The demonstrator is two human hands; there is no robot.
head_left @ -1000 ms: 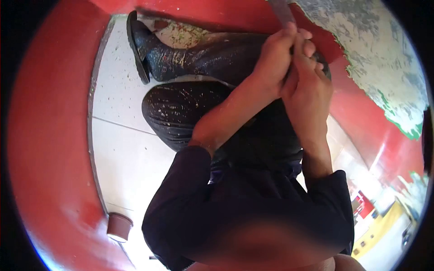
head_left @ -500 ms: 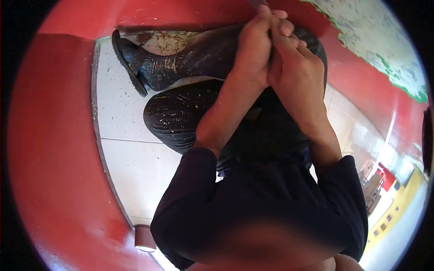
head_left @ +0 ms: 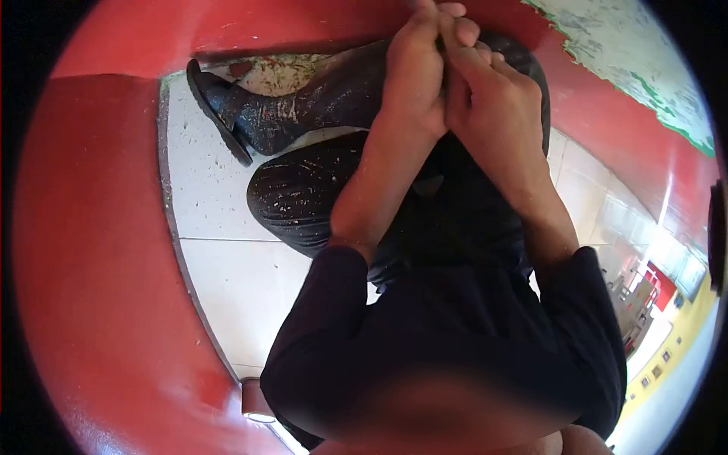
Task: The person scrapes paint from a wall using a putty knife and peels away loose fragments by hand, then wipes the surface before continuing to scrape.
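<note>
Near the top edge, my left hand [head_left: 413,72] is closed, its fingers pressed together with those of my right hand. My right hand [head_left: 500,102] is closed too, its fingers bent against the left one. A sliver of something dark shows at the left fingertips, cut off by the frame's edge; what the hands grip is hidden. Both hands are above my bent legs, in dark trousers [head_left: 303,189] speckled with pale flakes, and close to the lower part of the red wall [head_left: 326,23].
A dark, flake-covered shoe [head_left: 220,106] rests on pale floor tiles [head_left: 220,197], with debris [head_left: 280,74] along the wall base. Red wall [head_left: 91,227] curves at left. Peeled, whitish wall [head_left: 629,61] is at upper right. A brown cylindrical object [head_left: 256,396] stands at lower left.
Both hands, still together, have shifted slightly left and up in view, and the dark piece at the fingertips is now mostly out of frame. The view itself has shifted a little.
</note>
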